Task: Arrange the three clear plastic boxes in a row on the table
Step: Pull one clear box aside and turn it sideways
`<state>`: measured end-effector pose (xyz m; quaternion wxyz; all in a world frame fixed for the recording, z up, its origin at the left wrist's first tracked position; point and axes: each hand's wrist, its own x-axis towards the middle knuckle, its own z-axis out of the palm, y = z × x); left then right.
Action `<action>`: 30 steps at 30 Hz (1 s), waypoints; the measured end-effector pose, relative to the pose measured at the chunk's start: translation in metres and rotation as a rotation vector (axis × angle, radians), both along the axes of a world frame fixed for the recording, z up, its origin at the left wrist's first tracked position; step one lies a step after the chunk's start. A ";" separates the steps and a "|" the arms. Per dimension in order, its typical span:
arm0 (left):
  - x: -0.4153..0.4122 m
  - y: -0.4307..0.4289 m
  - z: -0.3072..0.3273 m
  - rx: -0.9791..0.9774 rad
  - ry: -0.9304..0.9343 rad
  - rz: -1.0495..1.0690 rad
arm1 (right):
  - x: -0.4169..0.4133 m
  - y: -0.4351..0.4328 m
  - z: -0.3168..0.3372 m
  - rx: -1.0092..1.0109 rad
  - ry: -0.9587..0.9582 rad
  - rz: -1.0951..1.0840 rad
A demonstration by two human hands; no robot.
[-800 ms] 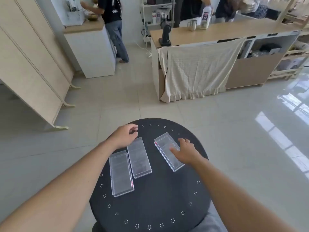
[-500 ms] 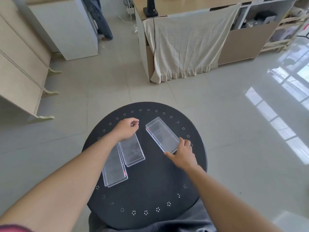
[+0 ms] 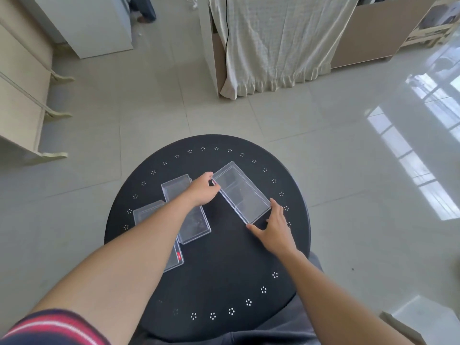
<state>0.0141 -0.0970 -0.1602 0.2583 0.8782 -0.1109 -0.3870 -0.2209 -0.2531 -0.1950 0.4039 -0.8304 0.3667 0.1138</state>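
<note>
angled clear box (image 3: 241, 192) on the black bench (image 3: 224, 270), right side, left hand (image 3: 202, 189) pinching its far corner, right hand (image 3: 276, 227) fingers (image 3: 273, 204) gripping the near end, middle box (image 3: 174, 189) and left box (image 3: 146, 212) side by side

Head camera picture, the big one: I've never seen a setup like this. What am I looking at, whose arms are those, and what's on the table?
There is no machine here. A person wears a camera on the head, so the picture looks down along their own two bare arms. Below is a round black table with three clear plastic boxes lying flat. The left box and the middle box lie close together, partly hidden under the left forearm. The right box sits apart, turned at an angle. Both hands are on it: the left hand pinches its far corner, and the right hand holds its near end between thumb and fingers.
</note>
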 end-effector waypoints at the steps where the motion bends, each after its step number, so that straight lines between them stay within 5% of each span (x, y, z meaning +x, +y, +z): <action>1: -0.006 0.003 -0.003 -0.016 0.008 0.001 | -0.006 0.000 0.002 0.013 -0.006 -0.010; 12: -0.006 0.002 0.002 -0.274 -0.096 0.140 | 0.007 -0.043 0.016 0.387 -0.241 -0.274; 20: -0.034 0.002 0.010 -0.265 -0.160 0.052 | 0.017 -0.070 0.035 0.516 -0.110 -0.406; 30: -0.046 -0.014 0.009 -0.114 -0.137 -0.009 | 0.017 -0.072 0.043 0.426 0.054 -0.377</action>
